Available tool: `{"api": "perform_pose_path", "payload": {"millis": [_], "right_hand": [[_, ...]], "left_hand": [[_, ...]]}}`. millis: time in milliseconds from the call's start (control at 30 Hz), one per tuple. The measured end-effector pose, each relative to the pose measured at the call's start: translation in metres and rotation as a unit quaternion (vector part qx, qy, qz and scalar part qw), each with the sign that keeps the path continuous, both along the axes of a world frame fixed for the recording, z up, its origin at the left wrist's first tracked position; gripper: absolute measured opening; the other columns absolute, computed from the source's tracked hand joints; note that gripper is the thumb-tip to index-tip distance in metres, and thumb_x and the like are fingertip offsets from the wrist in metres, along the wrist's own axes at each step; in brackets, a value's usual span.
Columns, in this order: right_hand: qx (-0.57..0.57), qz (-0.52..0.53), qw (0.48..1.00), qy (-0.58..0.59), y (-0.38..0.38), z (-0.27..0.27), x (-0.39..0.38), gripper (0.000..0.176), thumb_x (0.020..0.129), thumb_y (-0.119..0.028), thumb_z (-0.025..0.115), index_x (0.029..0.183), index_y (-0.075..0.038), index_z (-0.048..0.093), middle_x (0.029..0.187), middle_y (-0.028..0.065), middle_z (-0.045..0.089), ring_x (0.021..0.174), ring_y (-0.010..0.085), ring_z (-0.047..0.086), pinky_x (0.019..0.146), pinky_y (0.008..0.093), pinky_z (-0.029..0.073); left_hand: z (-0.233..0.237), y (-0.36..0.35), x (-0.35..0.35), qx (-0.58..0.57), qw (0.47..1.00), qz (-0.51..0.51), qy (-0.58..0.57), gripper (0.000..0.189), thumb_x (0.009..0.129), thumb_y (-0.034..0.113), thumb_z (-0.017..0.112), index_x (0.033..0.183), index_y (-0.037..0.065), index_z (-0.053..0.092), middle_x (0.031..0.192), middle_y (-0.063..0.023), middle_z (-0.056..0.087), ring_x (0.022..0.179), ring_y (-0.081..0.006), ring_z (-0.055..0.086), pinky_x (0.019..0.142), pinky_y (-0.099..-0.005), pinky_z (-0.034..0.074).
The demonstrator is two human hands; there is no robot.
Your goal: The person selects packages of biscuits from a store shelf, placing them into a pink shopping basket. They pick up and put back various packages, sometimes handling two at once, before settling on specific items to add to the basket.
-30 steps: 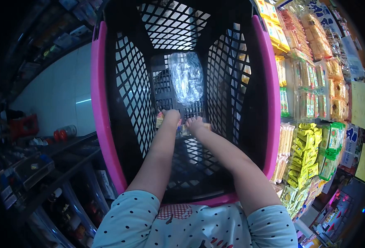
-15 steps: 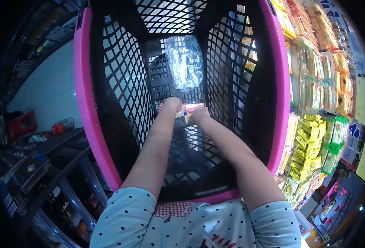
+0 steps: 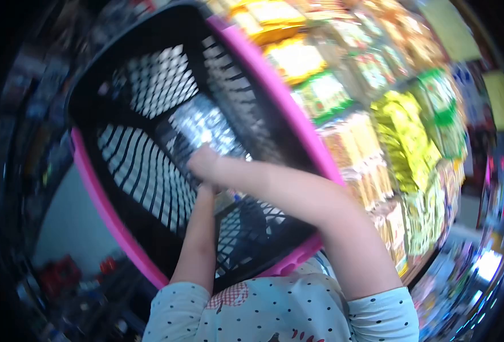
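Both of my arms reach down into a deep black lattice basket (image 3: 166,20) with pink side rims. Blurred by motion, my right hand (image 3: 205,163) crosses over to the left inside it, its fingers turned away from view. Just below, my left hand (image 3: 207,187) is mostly covered by the right one, so its fingers are hidden. Beyond the hands, a shiny clear plastic-wrapped bundle (image 3: 206,122) lies on the basket floor. A small pale packet (image 3: 224,199) shows partly beside my left wrist. Whether either hand touches it cannot be made out.
Shelves of packaged snacks stand close on the right, with yellow packets (image 3: 403,134) and green-edged packs (image 3: 323,97). At the lower left, red items (image 3: 61,276) sit near a dark shelf. The surroundings are blurred.
The basket now appears tilted to the left in view, and the shelves fill more of the right side. My right hand has moved left, over my left hand; they were side by side at small packets.
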State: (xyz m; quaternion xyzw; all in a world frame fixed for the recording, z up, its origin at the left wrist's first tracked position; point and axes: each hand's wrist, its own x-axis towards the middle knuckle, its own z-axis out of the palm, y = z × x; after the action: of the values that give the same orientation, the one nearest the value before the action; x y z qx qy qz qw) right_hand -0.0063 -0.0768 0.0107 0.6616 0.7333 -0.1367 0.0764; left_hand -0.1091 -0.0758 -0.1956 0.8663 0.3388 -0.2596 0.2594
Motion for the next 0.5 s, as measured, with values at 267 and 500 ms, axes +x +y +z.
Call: {"api": "perform_pose_path", "payload": {"millis": [267, 500], "right_hand": [[0.184, -0.252, 0.937, 0.159, -0.104, 0.161, -0.023, 0.012, 0.071, -0.023, 0.058, 0.078, -0.018, 0.066, 0.077, 0.0029, 0.063, 0.072, 0.0238, 0.061, 0.061, 0.0392, 0.042], [0.418, -0.417, 0.784, 0.192, -0.435, 0.243, 0.026, 0.037, 0.083, -0.021, 0.056, 0.115, -0.004, 0.05, 0.097, 0.0131, 0.059, 0.092, 0.0303, 0.056, 0.079, 0.0412, 0.044]], "left_hand": [[0.08, 0.103, 0.046, -0.116, 0.987, 0.106, -0.034, 0.017, 0.077, 0.01, 0.048, 0.09, 0.001, 0.055, 0.088, -0.0128, 0.057, 0.08, -0.027, 0.052, 0.065, -0.0403, 0.038], [0.173, 0.207, 0.13, 0.135, 0.94, -0.309, 0.062, 0.013, 0.078, 0.014, 0.05, 0.077, 0.006, 0.061, 0.075, -0.0072, 0.062, 0.067, -0.0211, 0.061, 0.054, -0.036, 0.044]]}}
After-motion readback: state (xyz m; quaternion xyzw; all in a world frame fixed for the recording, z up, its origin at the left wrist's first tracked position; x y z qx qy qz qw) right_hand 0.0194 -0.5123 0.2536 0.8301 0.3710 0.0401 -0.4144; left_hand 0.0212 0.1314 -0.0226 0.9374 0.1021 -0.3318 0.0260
